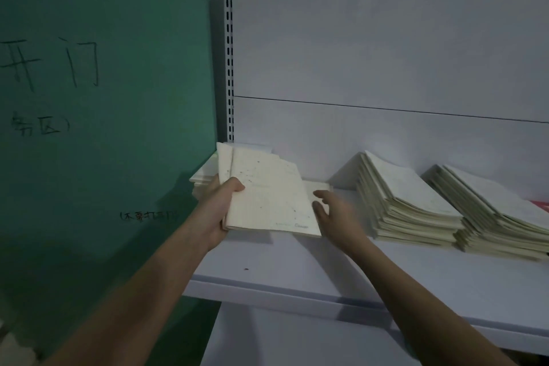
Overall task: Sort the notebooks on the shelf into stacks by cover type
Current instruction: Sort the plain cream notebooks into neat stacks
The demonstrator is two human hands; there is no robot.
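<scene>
Left hand [218, 208] grips a speckled notebook [267, 196], thumb on its cover, above the shelf's [297, 270] left end. Right hand [332, 214] open, fingers relaxed at its right edge. Check cover against both stacks [407, 202] rightward; square edges when placing.

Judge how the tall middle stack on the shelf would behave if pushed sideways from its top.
The middle stack would probably shear rather than slide whole: its thin notebooks already lie fanned, with uneven edges. The covers look smooth, so upper ones likely slip first. It seems heavy enough to resist a light push, and toppling onto the right stack close beside it looks possible.
</scene>
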